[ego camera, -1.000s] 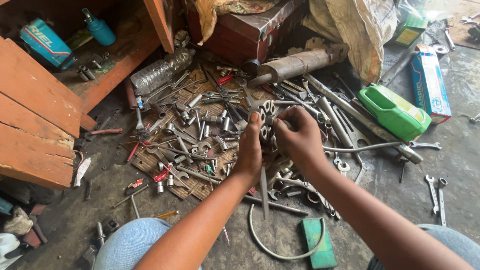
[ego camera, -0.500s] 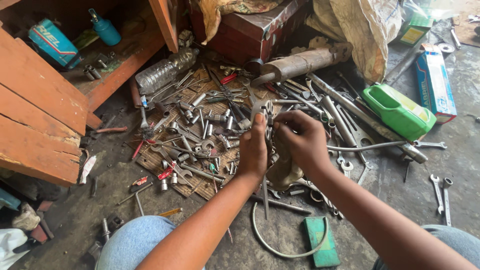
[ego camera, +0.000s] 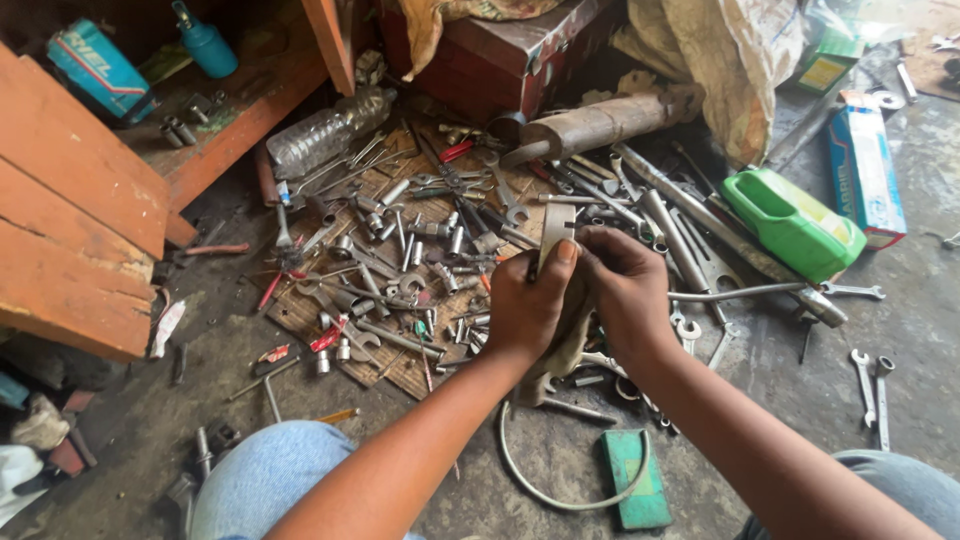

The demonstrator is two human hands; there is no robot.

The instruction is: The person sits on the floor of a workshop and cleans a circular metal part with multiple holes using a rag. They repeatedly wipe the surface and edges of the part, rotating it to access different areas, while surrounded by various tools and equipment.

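My left hand [ego camera: 527,303] grips a flat grey metal wrench [ego camera: 553,231], thumb pressed on its shank, its end pointing up. My right hand [ego camera: 628,290] is closed around a dirty beige rag [ego camera: 566,345] that hangs down between both hands and touches the wrench. Both hands hover above a heap of sockets, spanners and pliers [ego camera: 420,265] spread on a woven mat on the floor.
A green plastic can [ego camera: 793,222] lies on its side at the right, with a blue box [ego camera: 863,170] behind it. A rusty pipe [ego camera: 600,122] and a red metal box [ego camera: 500,55] sit at the back. An orange wooden bench [ego camera: 80,230] stands on the left. A green block [ego camera: 637,478] and wire loop lie near my knees.
Both hands have drifted slightly down and right. The wrench now stands more upright in my left hand, and the rag is wrapped closer against it.
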